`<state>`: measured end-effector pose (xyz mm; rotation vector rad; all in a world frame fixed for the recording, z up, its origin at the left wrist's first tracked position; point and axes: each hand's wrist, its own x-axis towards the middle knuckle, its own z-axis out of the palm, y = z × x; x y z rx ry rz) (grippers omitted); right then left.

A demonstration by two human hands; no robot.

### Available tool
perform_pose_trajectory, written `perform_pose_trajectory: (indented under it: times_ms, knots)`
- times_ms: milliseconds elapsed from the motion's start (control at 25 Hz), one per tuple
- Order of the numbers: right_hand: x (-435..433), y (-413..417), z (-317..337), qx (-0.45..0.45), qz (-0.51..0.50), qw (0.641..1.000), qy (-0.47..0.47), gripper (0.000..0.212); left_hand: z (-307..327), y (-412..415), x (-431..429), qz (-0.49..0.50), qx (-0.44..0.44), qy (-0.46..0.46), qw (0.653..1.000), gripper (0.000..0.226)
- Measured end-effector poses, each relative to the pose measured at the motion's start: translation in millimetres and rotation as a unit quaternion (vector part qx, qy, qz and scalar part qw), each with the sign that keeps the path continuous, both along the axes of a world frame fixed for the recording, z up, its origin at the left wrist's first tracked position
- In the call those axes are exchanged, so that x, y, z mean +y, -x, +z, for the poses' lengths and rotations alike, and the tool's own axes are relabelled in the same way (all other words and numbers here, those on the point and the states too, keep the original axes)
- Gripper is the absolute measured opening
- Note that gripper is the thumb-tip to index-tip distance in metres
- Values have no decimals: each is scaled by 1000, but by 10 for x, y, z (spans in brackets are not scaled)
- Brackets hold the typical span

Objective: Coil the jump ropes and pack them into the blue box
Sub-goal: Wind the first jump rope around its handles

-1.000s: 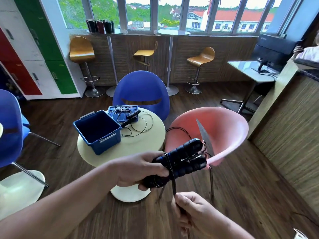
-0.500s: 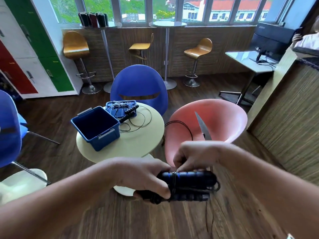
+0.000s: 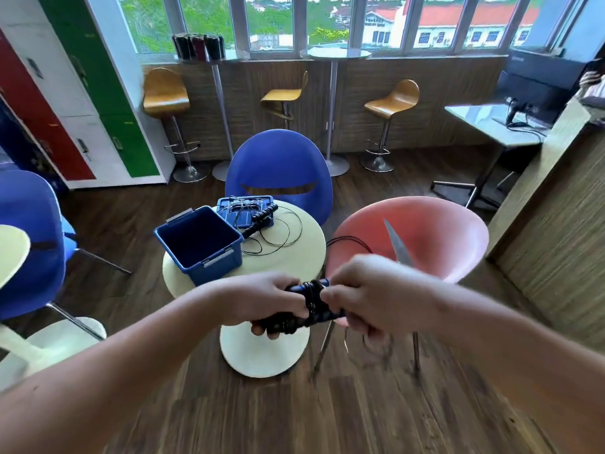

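I hold a jump rope's two black handles (image 3: 311, 301) side by side in front of me, its thin cord wound around them. My left hand (image 3: 262, 299) grips the handles' left ends. My right hand (image 3: 366, 296) covers their right ends and pinches the cord at the wrap. The open blue box (image 3: 199, 245) stands on the round cream table (image 3: 294, 260), with nothing visible inside. Behind the box a second black jump rope (image 3: 262, 217) lies loose, its handles on the blue lid (image 3: 242, 208) and its cord spread over the tabletop.
A pink chair (image 3: 425, 237) stands right of the table with a cord loop (image 3: 347, 240) hanging at its edge. A blue chair (image 3: 278, 168) is behind the table, another blue chair (image 3: 26, 237) at the left. Bar stools, lockers and a desk line the walls.
My right hand came up from below the handles, passed over them and now closes on their right end. The handles turned level and sit lower, closer to my body.
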<state>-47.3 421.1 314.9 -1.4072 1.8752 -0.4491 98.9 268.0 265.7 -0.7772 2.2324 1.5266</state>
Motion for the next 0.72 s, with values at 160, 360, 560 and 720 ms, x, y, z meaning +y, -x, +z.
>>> perform_pose_trajectory:
  times_ms: [160, 360, 560, 720]
  knots:
    - [287, -237, -605, -306, -106, 941, 97, 42, -12, -54, -56, 24, 41, -63, 997, 36]
    - [484, -254, -971, -452, -40, 890, 45, 51, -29, -58, 102, 8, 90, -157, 983, 54]
    - [479, 28, -813, -429, -19, 896, 119, 28, 4, -65, 172, -37, 123, -152, 980, 59]
    - [367, 122, -596, -417, -3, 888, 194, 37, 111, -74, 104, -14, 112, -123, 986, 62]
